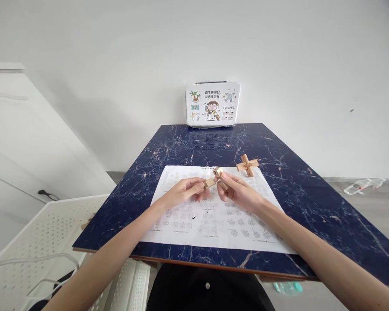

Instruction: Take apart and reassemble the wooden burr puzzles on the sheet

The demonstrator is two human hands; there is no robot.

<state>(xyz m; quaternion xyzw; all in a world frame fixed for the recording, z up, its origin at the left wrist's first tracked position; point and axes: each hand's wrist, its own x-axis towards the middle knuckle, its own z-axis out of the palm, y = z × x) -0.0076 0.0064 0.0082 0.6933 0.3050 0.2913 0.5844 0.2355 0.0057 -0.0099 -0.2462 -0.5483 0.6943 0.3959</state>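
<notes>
My left hand (194,188) is closed on a small light wooden block (209,183), pinched between thumb and fingers. Close beside it, my right hand (235,188) grips a wooden puzzle piece (217,172) with notches or markings on its end. Part of what the right hand holds is hidden by its fingers. Both hands are just above a white instruction sheet (181,235) printed with rows of grey diagrams. An assembled wooden cross-shaped puzzle (247,165) stands at the sheet's far right corner, beyond my right hand.
The sheet lies on a dark blue marble-patterned table (142,172). A white case with cartoon prints (213,105) leans against the wall at the back. Left of the table is a white perforated unit (61,220) with cables. Plastic bottles (359,186) lie on the floor to the right.
</notes>
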